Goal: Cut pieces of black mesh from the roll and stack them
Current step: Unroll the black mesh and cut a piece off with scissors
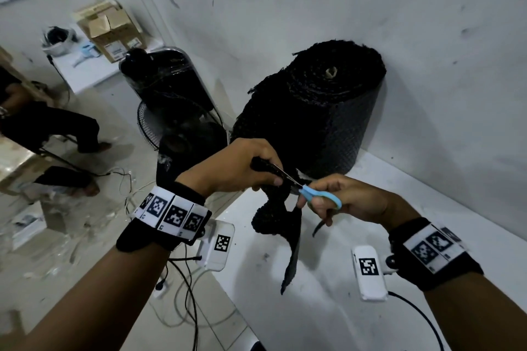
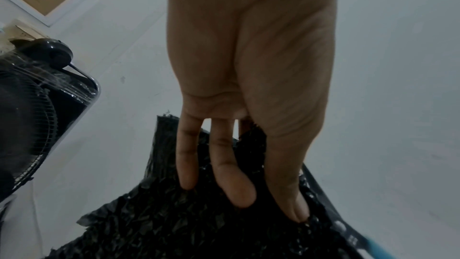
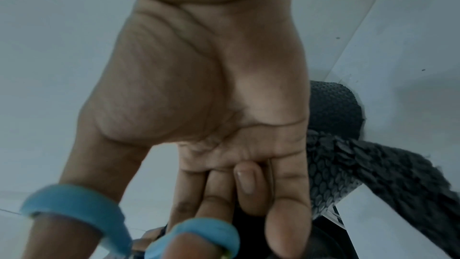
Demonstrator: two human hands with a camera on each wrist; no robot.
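A big roll of black mesh [image 1: 322, 111] stands upright on the white table [image 1: 328, 308] against the wall. Its loose end runs forward to my left hand [image 1: 242, 168], which pinches the mesh sheet [image 2: 174, 224] between thumb and fingers [image 2: 236, 184]. A half-cut strip of mesh [image 1: 285, 231] hangs below the hands down to the table. My right hand [image 1: 342, 202] holds blue-handled scissors [image 1: 319, 196], thumb and a finger through the loops [image 3: 74, 200], with the blades in the mesh just right of the left hand. The roll [image 3: 333, 109] also shows behind the right palm.
A black fan [image 1: 171, 111] wrapped in plastic stands on the floor left of the roll, also seen as a fan [image 2: 30, 105] in the left wrist view. Cardboard boxes [image 1: 111, 28] sit on a far table. A seated person's legs [image 1: 57, 128] and cables [image 1: 182, 279] occupy the floor at left.
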